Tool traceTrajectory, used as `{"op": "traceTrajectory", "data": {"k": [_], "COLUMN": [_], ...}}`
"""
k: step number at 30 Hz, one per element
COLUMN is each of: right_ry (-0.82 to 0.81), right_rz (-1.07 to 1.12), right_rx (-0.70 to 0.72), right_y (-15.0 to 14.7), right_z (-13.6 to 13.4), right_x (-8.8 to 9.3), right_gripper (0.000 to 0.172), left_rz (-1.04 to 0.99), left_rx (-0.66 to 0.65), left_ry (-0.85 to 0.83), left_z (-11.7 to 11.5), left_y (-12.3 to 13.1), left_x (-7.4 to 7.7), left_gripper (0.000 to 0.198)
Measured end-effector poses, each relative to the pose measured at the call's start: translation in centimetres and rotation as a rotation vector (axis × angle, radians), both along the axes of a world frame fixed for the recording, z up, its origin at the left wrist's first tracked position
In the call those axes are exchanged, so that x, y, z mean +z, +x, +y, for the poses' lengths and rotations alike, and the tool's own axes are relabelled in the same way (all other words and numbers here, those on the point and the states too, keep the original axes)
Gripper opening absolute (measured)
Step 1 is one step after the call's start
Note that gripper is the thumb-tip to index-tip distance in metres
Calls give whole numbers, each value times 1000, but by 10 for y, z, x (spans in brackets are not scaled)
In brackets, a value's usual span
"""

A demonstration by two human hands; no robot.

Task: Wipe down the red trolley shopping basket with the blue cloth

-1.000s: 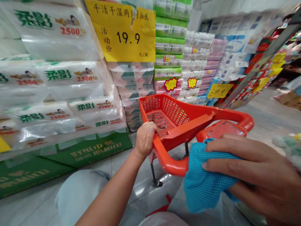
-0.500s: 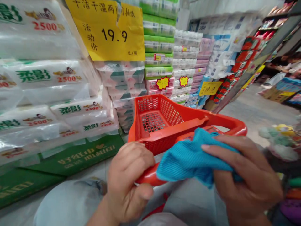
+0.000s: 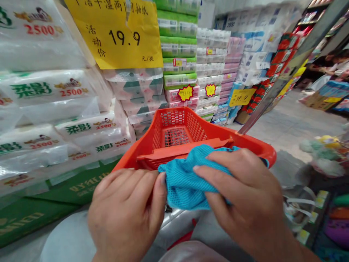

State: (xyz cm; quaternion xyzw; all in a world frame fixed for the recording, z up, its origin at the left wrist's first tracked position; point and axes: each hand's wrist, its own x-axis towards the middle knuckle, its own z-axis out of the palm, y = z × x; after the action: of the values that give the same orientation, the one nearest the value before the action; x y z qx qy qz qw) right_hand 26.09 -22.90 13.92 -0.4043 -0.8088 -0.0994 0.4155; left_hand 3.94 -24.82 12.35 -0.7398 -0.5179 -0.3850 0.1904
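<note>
A red plastic shopping cart stands before me, its basket holes showing the floor through them. My left hand is closed around the left part of its handle, the thumb by the edge of a blue cloth. That cloth drapes over the middle of the handle and hides it there. My right hand presses the cloth onto the handle with curled fingers. Part of the bare handle shows at the right corner.
White tissue packs are stacked on a green base at left. A yellow price sign hangs above. Green packs rise behind the cart. A slanted metal post stands at right, and a person is farther back.
My left hand has moved left along the handle. The right hand and the blue cloth have shifted left too, and the cart has turned a little.
</note>
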Motion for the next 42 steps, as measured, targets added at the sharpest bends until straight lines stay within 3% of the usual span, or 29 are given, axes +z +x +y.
{"op": "traceTrajectory", "data": {"k": [3,8,10,13,18,21,25,33,38,42], "right_ry": [-33,83,106,80,-21,-106,-145,-265,-322,-347], "right_rz": [-76,123,53,-40,332,498,388,428,390,613], "right_rx": [63,-86,-3,123,-74,-117,57,245,351,470], "right_y": [0,25,26,27,34,28,31,65,64,62], "right_z": [6,6,-5,-15,-5,-6,-7,42,31,17], "right_x": [5,-11,-15,-15,-15,-14,-13,-27,-25,-44], "right_gripper": [24,25,26,27,23,25,29,24,23,20], "left_rz": [62,-47,-55,22,-114,-97,38,43,76,65], "left_rx": [22,128,144,15,12,28,-82,-109,-287,-366], "left_ry": [43,41,2,1,2,49,30,59,186,138], "left_z": [5,4,2,1,6,4,-6,-8,-4,-7], "left_y": [-16,-32,-23,-11,-21,-14,18,49,39,16], "left_x": [-3,-5,-2,2,-1,-5,-11,-11,-16,-14], "left_gripper": [26,24,20,22,19,22,30,20,22,26]}}
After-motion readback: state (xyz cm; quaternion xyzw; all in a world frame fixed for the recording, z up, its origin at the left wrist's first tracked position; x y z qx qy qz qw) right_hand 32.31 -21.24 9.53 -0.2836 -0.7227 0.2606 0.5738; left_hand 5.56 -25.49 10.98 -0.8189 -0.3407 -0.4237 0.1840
